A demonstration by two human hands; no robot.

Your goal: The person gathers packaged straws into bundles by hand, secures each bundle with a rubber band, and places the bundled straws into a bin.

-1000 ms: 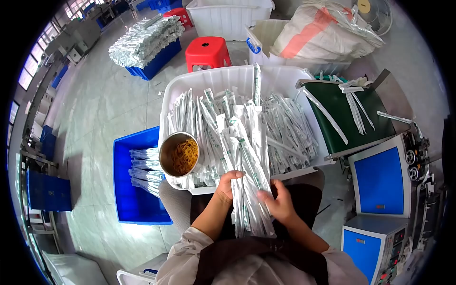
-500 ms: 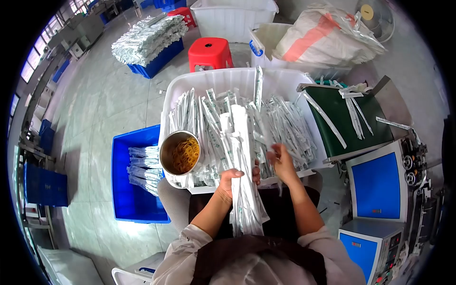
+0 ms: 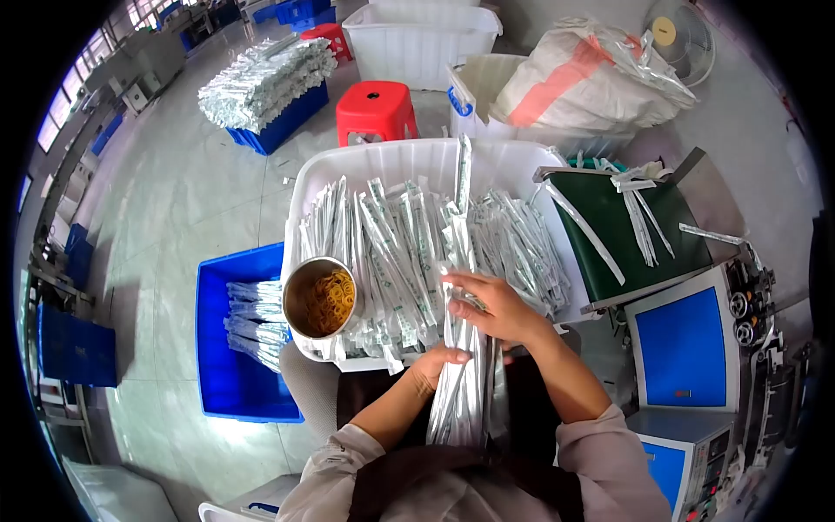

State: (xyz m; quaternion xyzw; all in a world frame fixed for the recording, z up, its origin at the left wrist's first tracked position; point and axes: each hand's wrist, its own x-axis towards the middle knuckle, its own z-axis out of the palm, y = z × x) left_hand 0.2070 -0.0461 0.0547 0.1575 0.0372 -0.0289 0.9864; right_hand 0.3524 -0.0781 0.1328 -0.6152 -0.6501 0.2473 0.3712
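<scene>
A bundle of long, thin wrapped packets (image 3: 459, 391), white and silvery, stands lengthwise before my body over my lap. My left hand (image 3: 435, 367) is wrapped round its lower part, thumb in front, the other fingers mostly hidden behind. Higher up, my right hand (image 3: 496, 306) lies across the bundle with its fingers curved over the front; its far side is hidden. Behind the hands, a white tub (image 3: 326, 161) is full of loose packets of the same kind (image 3: 391, 252). At the tub's near left corner sits a metal cup (image 3: 293, 306) holding yellow rubber bands (image 3: 330, 300).
A blue bin (image 3: 213, 348) with bundled packets is at the left. On the right, a green conveyor belt (image 3: 584, 235) carries a few packets, beside a blue-panelled machine (image 3: 683, 344). Beyond the tub are a red stool (image 3: 376, 104) and a woven sack (image 3: 557, 83).
My right hand has moved left from beside the bundle onto its upper part. My left hand sits slightly lower in view, still holding the bundle. The whole view has shifted slightly.
</scene>
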